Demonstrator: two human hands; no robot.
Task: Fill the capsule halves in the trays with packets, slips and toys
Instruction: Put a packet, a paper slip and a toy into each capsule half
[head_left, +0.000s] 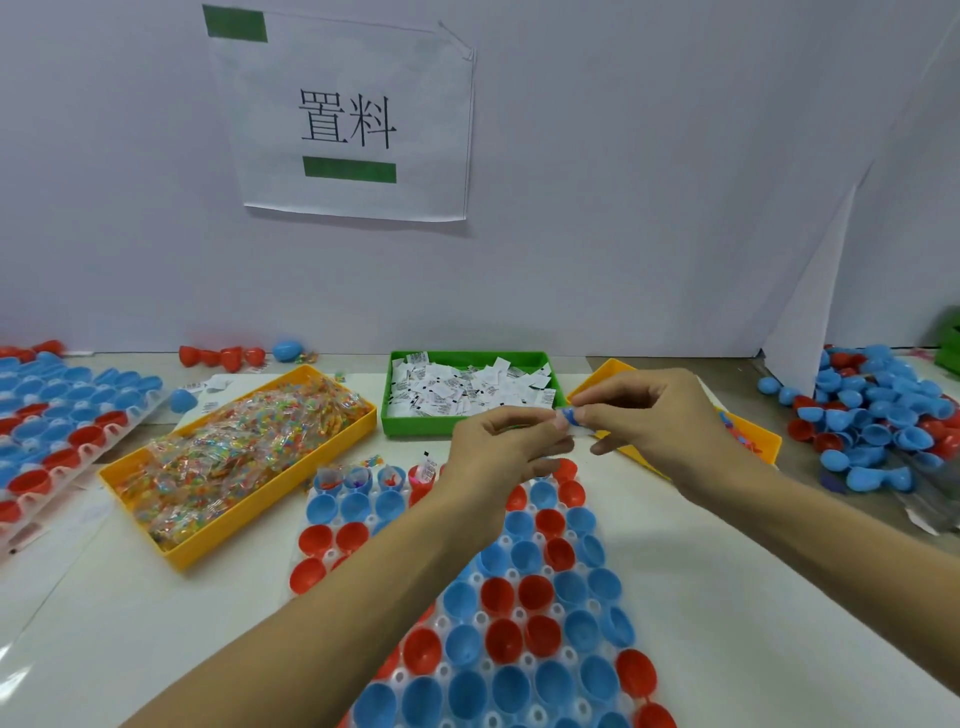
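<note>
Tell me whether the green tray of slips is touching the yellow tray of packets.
Apart. The head view shows a bare strip of table between the green tray and the near corner of the yellow tray of packets.

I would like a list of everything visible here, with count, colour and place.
Centre tray: one, clear, front centre; many red and blue capsule halves, only far-left few filled.
Left tray: one, clear, far left, red and blue halves.
Packet bin: one, yellow, left, colourful packets.
Slip bin: one, green, back centre, white slips.
Right bin: one, yellow, behind right hand.
Loose capsules: many, red and blue, right.
Sign: one, white, wall.
Left hand, right hand: together pinching a small blue piece.
</note>
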